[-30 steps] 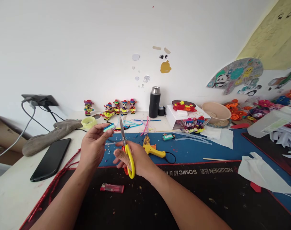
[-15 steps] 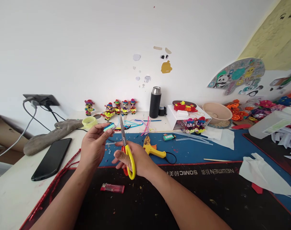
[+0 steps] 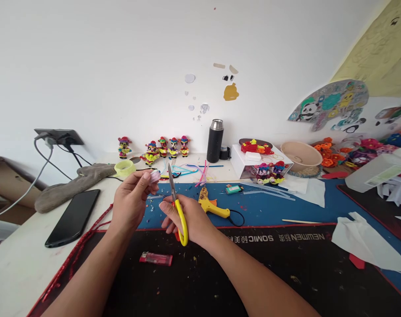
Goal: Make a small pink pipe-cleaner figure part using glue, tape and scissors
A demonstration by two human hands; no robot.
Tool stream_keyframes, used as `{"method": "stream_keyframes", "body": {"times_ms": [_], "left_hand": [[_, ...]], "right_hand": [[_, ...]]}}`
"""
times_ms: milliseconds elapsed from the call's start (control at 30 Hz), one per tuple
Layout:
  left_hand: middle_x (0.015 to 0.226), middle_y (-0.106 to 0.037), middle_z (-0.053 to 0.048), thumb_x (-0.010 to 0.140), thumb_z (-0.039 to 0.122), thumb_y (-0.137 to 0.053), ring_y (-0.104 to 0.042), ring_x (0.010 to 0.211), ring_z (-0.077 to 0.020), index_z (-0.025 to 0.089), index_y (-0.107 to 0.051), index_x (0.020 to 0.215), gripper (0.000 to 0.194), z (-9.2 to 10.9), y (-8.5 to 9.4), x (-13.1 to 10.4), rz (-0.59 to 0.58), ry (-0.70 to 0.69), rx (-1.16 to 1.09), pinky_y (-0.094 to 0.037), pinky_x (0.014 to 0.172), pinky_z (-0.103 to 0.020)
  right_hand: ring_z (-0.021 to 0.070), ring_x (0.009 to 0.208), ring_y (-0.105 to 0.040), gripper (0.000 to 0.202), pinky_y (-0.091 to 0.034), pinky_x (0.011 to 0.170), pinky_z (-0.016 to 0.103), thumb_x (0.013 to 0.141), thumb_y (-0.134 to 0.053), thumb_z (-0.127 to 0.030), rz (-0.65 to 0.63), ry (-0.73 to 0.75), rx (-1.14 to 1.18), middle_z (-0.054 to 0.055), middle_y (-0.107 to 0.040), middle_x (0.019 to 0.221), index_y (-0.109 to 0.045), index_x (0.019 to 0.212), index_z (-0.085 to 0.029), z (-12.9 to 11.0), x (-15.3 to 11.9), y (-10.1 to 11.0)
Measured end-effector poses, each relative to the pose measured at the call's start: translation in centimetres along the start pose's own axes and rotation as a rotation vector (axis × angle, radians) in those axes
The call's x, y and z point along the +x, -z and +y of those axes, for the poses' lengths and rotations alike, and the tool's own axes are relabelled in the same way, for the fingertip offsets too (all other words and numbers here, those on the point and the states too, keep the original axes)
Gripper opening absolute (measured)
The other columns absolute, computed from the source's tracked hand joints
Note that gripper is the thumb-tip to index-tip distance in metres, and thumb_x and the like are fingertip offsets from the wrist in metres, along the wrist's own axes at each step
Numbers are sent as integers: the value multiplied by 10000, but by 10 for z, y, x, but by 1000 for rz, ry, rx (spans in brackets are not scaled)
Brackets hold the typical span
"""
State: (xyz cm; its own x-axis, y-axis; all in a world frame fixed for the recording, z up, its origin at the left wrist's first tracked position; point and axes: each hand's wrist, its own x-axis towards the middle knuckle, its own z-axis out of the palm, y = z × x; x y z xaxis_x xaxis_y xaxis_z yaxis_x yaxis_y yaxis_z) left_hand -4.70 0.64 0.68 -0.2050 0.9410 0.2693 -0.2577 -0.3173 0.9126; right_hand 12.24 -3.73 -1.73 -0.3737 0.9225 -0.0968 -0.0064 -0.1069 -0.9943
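Note:
Between the thumb and fingers of my left hand (image 3: 131, 193) is a small pale pinkish-white piece (image 3: 154, 176), too small to name. My right hand (image 3: 187, 215) is closed round the scissors (image 3: 181, 222), which have one yellow and one red handle. Their metal blades point up and away, just right of the pale piece and apart from it. Behind my right wrist a yellow glue gun (image 3: 217, 209) lies on the blue mat. A pinkish-red lighter (image 3: 156, 259) lies on the black mat below my hands.
Several small yarn dolls (image 3: 151, 154) stand along the wall. A black thermos (image 3: 215, 141) is beside a white box (image 3: 240, 165). On the left lie a phone (image 3: 72, 218), red cord (image 3: 78, 251) and a yellow tape roll (image 3: 124, 167). White paper (image 3: 369, 244) is at the right.
The piece in my left hand has been turned: its teal-and-white side faced me before, and now a pinkish-white side shows. The scissors stay in my right hand, turned slightly.

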Motion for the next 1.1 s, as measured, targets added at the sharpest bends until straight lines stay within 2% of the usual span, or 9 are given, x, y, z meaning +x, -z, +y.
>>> {"method": "stream_keyframes", "body": {"times_ms": [167,467,667,767,933,1100], "left_hand": [[734,-712,-32,790,520,-934,-614,636,-139,186,-822,905,370,2,-2,0,0,2,12,-495,574,-241],[714,-698,-33,793,579,-914,-612,599,-137,175,-810,909,433,1,-1,0,5,15,22,-492,536,-238],[713,-707,-33,758,595,-938,-613,595,-134,178,-819,894,454,4,-2,-1,17,43,-1,-496,531,-232],[719,-707,-27,740,550,-961,-615,616,-136,186,-826,908,424,5,-3,-1,-8,52,-9,-504,555,-232],[811,-768,-54,678,437,-1009,-647,647,-163,211,-839,975,410,5,-3,-3,-114,125,-9,-537,603,-276],[791,-768,-64,642,409,-1034,-668,657,-189,220,-849,946,404,4,-5,-4,-180,158,-22,-555,623,-305]], "right_hand": [[165,613,-730,705,-546,546,229,894,-735,-783,-15,14,13,24,-763,765,-694,1299,-208,0,-1,2],[206,698,-780,866,-556,574,253,793,-830,-784,-88,-9,70,62,-806,873,-645,1412,-207,-14,-6,3],[211,734,-797,843,-579,612,262,805,-844,-751,-112,20,80,68,-817,943,-639,1431,-225,-9,-5,3],[189,657,-771,807,-567,562,249,812,-851,-737,-67,-15,107,46,-799,867,-652,1390,-210,-10,-4,0],[134,428,-623,735,-460,396,223,833,-767,-812,29,-31,159,-3,-733,693,-663,1208,-188,-14,1,1],[141,404,-590,781,-443,386,229,815,-668,-916,90,3,196,-8,-694,610,-636,1082,-184,-20,1,5]]}}
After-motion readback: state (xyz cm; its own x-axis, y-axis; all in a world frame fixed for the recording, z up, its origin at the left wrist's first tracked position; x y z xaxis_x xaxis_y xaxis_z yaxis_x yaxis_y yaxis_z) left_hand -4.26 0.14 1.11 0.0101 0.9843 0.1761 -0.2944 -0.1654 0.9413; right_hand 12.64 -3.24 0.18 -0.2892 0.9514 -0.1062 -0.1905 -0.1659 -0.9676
